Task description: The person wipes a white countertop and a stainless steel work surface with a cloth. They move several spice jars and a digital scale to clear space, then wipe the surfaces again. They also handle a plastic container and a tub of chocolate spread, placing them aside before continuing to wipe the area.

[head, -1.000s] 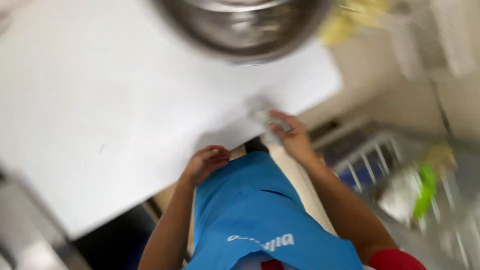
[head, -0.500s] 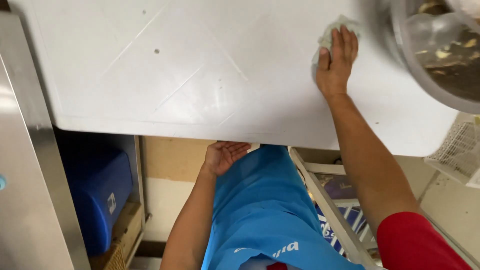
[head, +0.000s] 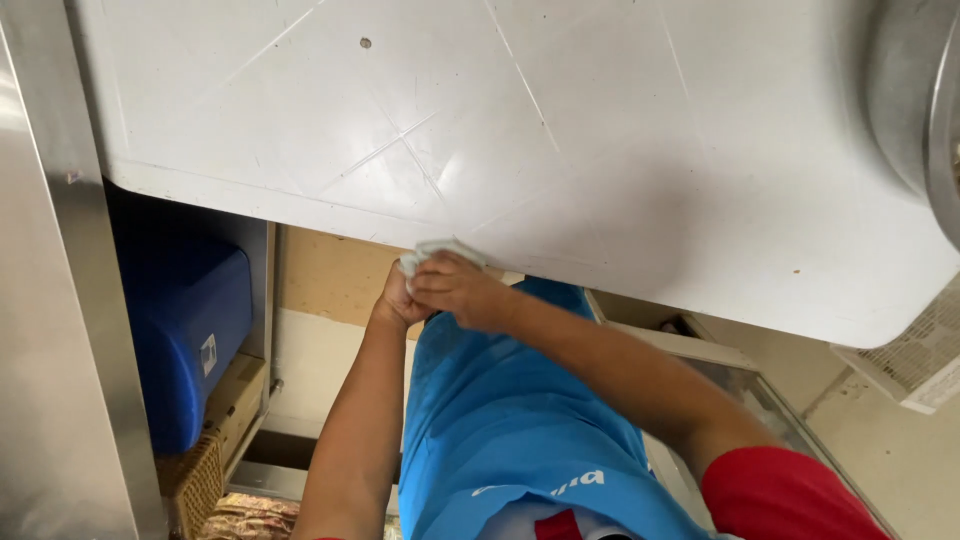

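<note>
- Where the pale cloth (head: pixel 432 250) is bunched at the near edge of the white desk (head: pixel 500 130), it is best kept wadded tight.
- Right hand (head: pixel 462 292) closes its grip on the cloth.
- Left hand (head: pixel 398 300) sits touching beneath; I cannot tell its grip.
- A blue container (head: pixel 185 330) stands far left below.

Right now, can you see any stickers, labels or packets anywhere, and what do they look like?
Small label: on the side of the blue container under the white board, left; a pale rectangle with a dark patch.
Packets: bottom left near the wicker basket; crinkly, brownish-red, partly cut off.
White lettering: across the blue apron, bottom middle.
</note>
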